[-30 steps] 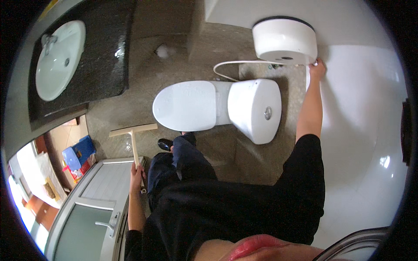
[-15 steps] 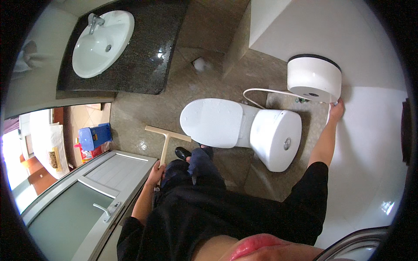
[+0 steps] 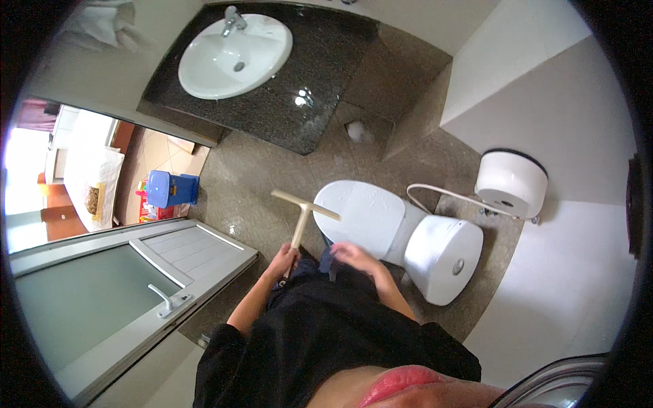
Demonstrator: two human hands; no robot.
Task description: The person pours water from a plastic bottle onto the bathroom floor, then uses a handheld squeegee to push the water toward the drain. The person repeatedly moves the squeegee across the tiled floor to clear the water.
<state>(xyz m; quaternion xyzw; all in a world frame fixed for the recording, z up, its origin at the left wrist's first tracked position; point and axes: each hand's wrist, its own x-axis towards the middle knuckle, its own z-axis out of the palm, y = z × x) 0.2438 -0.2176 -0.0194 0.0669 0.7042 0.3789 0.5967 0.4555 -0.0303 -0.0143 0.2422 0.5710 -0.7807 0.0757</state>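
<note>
A person in a black shirt (image 3: 326, 326), seen from their own head, stands beside a white toilet (image 3: 357, 214) whose lid is down and speckled with drops. A pale T-shaped squeegee (image 3: 298, 228) is at the toilet's rounded front end. The left hand (image 3: 284, 261), to the left of the toilet, has its grip wrapped around the squeegee's handle. From that grip the squeegee lies straight ahead, away from the body: the handle's long axis runs forward and slightly toward the toilet, and the blade crosses its far end. The blade's right tip overlaps the toilet lid in this view; whether the two touch, I cannot tell. The left hand is the nearer one, being on the handle. The right hand (image 3: 357, 258), between the body and the toilet, is apart from the squeegee, its fingers curled and blurred; I cannot tell whether they hold anything.

Beyond the toilet's front end, the dark speckled stone surface (image 3: 272, 117) carries a white oval basin (image 3: 204, 64) with a metal tap (image 3: 233, 22). The floor (image 3: 248, 170) around the toilet is grey-brown and shiny in spots. Right of the toilet, a white rounded dispenser (image 3: 511, 178) is mounted on the wall (image 3: 571, 115). Left of the toilet are an open door (image 3: 194, 251) and a blue bin (image 3: 170, 189).
</note>
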